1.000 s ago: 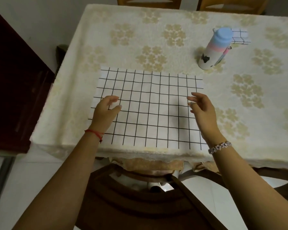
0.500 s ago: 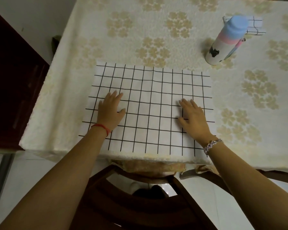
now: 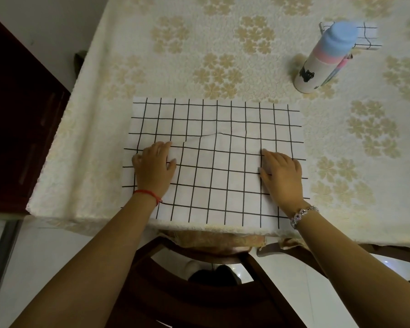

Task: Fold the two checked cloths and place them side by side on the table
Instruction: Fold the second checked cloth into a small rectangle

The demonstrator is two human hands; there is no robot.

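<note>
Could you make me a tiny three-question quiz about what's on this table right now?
1. True or false: the large white black-gridded cloth lies perfectly flat.
2. What stands in front of the small folded checked cloth? A) a blue-capped pastel bottle B) a plate
3. Which wrist wears the thin red string bracelet?

Key
1. False: a ridge rises between the left hand and right hand, both pressing on it.
2. A, the bottle.
3. The left.
</note>
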